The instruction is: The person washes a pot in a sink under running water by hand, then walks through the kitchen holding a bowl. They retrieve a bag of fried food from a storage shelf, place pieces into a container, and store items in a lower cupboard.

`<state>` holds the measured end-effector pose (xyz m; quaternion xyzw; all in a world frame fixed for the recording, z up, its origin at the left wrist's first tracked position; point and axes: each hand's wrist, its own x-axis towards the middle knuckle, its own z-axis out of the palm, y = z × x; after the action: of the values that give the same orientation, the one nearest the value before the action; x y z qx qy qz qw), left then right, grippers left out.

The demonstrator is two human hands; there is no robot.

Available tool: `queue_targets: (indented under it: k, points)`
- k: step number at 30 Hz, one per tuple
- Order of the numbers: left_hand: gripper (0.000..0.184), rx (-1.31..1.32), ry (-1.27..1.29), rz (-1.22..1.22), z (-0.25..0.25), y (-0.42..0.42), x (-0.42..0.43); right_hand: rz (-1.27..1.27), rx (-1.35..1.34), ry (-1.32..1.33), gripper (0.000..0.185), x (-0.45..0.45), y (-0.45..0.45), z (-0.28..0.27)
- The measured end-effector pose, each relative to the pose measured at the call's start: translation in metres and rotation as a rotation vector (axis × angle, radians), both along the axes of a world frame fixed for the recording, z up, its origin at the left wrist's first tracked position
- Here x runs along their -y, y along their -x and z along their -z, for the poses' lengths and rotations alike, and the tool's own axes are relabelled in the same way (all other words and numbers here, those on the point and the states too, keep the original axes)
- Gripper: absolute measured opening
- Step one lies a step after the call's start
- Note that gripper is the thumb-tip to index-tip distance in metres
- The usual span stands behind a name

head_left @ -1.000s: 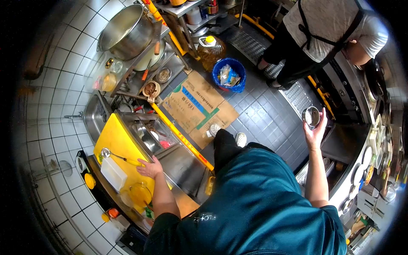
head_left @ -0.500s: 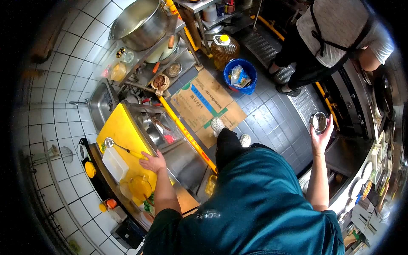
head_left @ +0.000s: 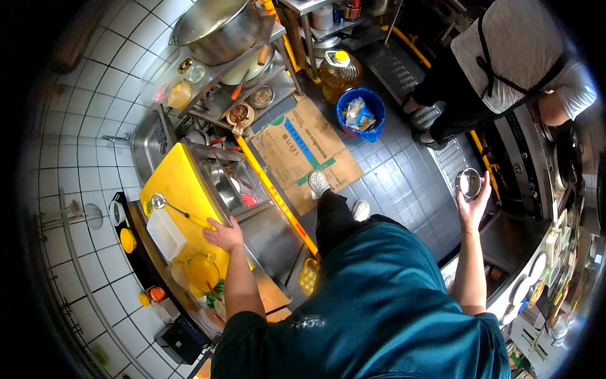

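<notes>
On the left, my left hand (head_left: 224, 235) has its fingers around the yellow end of a ladle (head_left: 184, 213). The ladle's round metal bowl lies over the yellow cutting board (head_left: 169, 183), beside a white rectangular container (head_left: 166, 234). A yellow-tinted jug or pot (head_left: 203, 271) stands near my wrist. Out to the right, my right hand (head_left: 472, 207) grips a small round metal bowl (head_left: 468, 182) by its side, above the floor. Its mouth faces up; what is inside I cannot make out.
A person (head_left: 511, 57) in an apron stands at the stove on the right. A blue bin (head_left: 379, 123), an oil jug (head_left: 338, 82) and flattened cardboard (head_left: 309, 151) are on the floor. A sink (head_left: 146, 142) and large pot (head_left: 218, 38) stand at the left.
The view has shifted slightly. Both hands keep hold of the same things, the ladle on the left and the metal bowl on the right; the bowl looks a little more level.
</notes>
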<state>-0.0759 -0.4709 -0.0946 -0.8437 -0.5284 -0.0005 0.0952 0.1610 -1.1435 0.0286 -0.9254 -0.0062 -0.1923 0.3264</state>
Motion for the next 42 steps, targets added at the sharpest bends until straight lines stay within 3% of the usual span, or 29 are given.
queue_targets:
  k: [10, 18, 27, 36, 42]
  points:
    - [0.093, 0.02, 0.019, -0.03, 0.001, -0.001, -0.001, -0.09, -0.008, -0.013, 0.096, -0.048, -0.029, 0.006]
    - [0.089, 0.168, -0.008, 0.009, 0.0, 0.003, -0.004, -0.377, -0.042, -0.073, 0.096, -0.139, -0.067, 0.01]
    - [0.085, 0.312, 0.069, 0.005, -0.016, 0.003, -0.011, -0.813, -0.06, -0.033, 0.101, -0.37, -0.124, -0.005]
    - [0.084, 0.394, 0.168, -0.019, -0.035, 0.008, -0.022, -1.282, -0.149, -0.137, 0.092, -0.633, -0.138, -0.045]
    - [0.082, 0.509, 0.226, -0.05, -0.029, 0.013, -0.024, -1.572, -0.128, -0.009, 0.091, -0.775, -0.129, -0.048]
